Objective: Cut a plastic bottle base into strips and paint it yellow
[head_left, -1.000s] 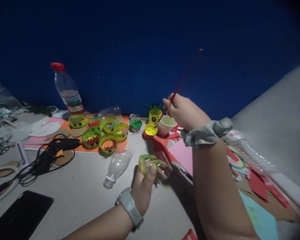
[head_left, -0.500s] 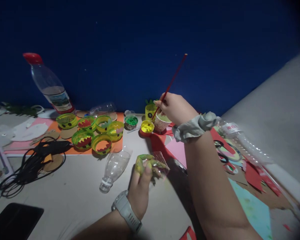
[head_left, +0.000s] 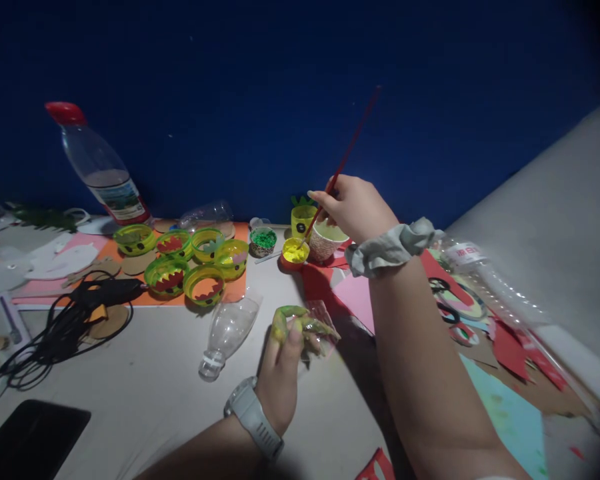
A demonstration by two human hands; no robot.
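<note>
My right hand [head_left: 353, 200] is closed round a long red paintbrush [head_left: 353, 143], whose tip dips into a small cup of yellow paint [head_left: 295, 253]. Low over the table, my left hand [head_left: 293, 340] curls its paint-smeared fingers round a clear plastic piece [head_left: 325, 323]. That piece is partly hidden by the fingers. Just behind the brush stand a patterned paper cup [head_left: 325, 247] and a yellow painted cup [head_left: 303, 220] with a green top. A small cup of green paint [head_left: 263, 241] is to the left. Beside my left hand lies a cut-off clear bottle top [head_left: 230, 330].
Several yellow-green painted rings [head_left: 203, 287] sit on orange paper at the left. A tall red-capped bottle [head_left: 100, 167], black cable [head_left: 75, 320] and dark phone-like slab [head_left: 33, 437] are also left. A clear bottle [head_left: 490, 280] and paper scraps [head_left: 510, 350] lie right.
My right hand has shifted slightly, and the brush handle stands a little higher, with its tip still in the yellow paint. The left hand keeps its hold, nearly unmoved.
</note>
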